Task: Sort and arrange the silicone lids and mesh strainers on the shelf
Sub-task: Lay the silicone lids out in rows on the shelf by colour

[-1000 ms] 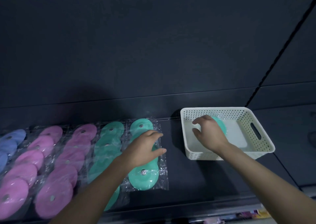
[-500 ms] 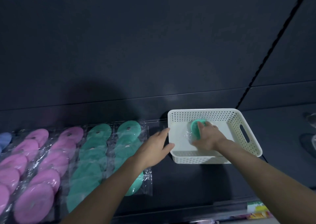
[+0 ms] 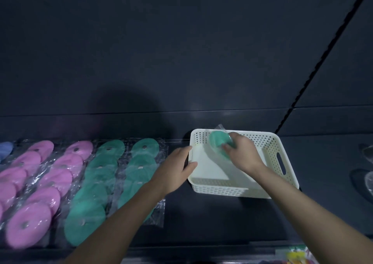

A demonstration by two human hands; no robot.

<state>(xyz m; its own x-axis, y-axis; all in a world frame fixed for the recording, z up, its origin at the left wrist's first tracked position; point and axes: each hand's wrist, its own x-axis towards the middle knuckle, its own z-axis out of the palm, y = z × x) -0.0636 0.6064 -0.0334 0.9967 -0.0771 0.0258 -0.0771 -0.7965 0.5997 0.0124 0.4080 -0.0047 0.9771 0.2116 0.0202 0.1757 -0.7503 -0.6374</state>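
Observation:
A white perforated basket (image 3: 270, 142) stands on the dark shelf (image 3: 201, 219). My right hand (image 3: 243, 153) is inside it and grips a green silicone lid (image 3: 218, 141) in a clear wrapper, lifted to about the height of the back rim. My left hand (image 3: 175, 168) holds the basket's left rim, thumb hooked over the edge. To the left lie wrapped rows of green lids (image 3: 139, 162) and pink lids (image 3: 60, 175), overlapping front to back. My left forearm covers the front of the nearest green row.
A bit of blue lid (image 3: 6, 147) shows at the far left edge. Dim rounded objects (image 3: 365, 175) lie at the right edge of the shelf. A dark back panel rises behind. Colourful packaging (image 3: 298, 256) shows below the shelf's front edge.
My left hand left the green lid row and moved right to the basket's left rim. My right hand closed on the green lid inside the basket and raised it toward the back rim.

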